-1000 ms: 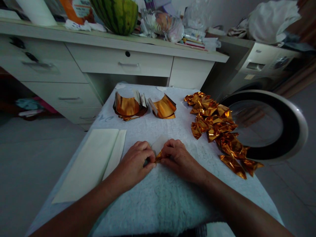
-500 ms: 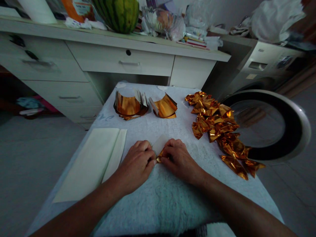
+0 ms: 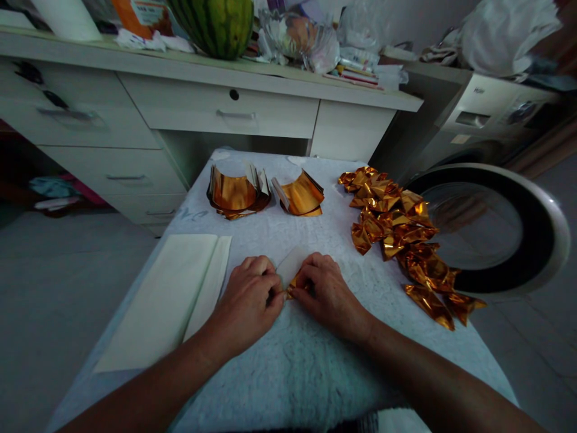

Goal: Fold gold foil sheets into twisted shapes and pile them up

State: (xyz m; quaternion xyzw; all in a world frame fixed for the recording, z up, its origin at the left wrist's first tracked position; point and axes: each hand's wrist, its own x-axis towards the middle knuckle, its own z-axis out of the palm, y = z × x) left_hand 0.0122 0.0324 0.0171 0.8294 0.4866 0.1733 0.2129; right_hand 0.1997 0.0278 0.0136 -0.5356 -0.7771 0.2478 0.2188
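Note:
Between my two hands is a small sheet of foil paper [image 3: 291,264], its pale backing facing up and a bit of gold showing at the near edge. My left hand [image 3: 253,297] pinches the left side of it, fingers curled. My right hand [image 3: 328,294] pinches the gold part from the right. The fingers hide most of the folded portion. Beyond my hands stand two curved stacks of gold foil sheets, a larger stack [image 3: 234,192] and a smaller stack [image 3: 301,193]. Folded gold foil pieces [image 3: 392,219] lie heaped to the right.
A folded cream paper [image 3: 166,288] lies on the cloth-covered table [image 3: 288,373], left of my hands. Behind stands a white desk [image 3: 225,108] bearing a watermelon [image 3: 211,27] and a glass bowl [image 3: 293,36]. The washing machine's round door [image 3: 541,228] hangs open at the right.
Both hands stay in nearly the same place, still pinching the foil paper. Slightly more gold shows beside my right fingertips. The stacks and the heap have not moved.

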